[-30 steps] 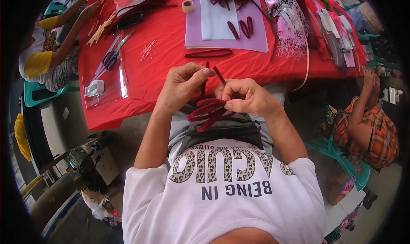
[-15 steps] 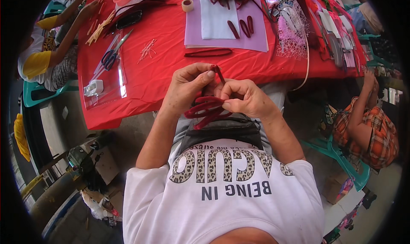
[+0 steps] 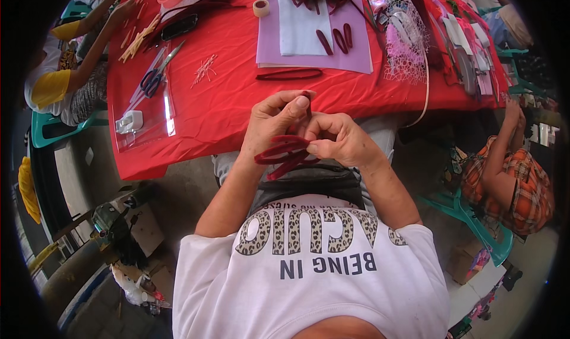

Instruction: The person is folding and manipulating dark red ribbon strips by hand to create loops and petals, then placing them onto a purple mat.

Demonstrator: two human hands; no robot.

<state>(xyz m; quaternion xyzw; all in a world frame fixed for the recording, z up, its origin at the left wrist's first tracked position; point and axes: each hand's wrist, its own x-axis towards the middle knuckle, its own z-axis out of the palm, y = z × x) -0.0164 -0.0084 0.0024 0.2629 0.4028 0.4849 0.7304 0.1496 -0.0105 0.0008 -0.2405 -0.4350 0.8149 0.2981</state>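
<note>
Dark red pipe-cleaner loops (image 3: 285,152) hang fanned out below my fingers, over my lap. My right hand (image 3: 344,138) pinches them where they come together. Thumb and fingers of my left hand (image 3: 276,116) are closed on a dark red pipe-cleaner end that rises between the two hands. Just beyond, on the red cloth, lies one long flattened pipe-cleaner loop (image 3: 289,75). Farther off, several small loops (image 3: 340,39) rest on light blue paper (image 3: 301,24) over purple sheets (image 3: 360,60). My fingers hide how the held pieces join.
Blue-handled scissors (image 3: 151,81) lie on a clear plastic sheet (image 3: 155,128) at left, near thin pale sticks (image 3: 205,69). A tape roll (image 3: 260,8) stands by the purple sheets. Pink mesh (image 3: 407,39) and ribbons crowd the right. People sit at both sides; a green chair (image 3: 475,223) is at right.
My left hand has shifted slightly to the right, closer to my right hand. The upper pipe-cleaner end now stands more upright; the hanging loops have swung a little.
</note>
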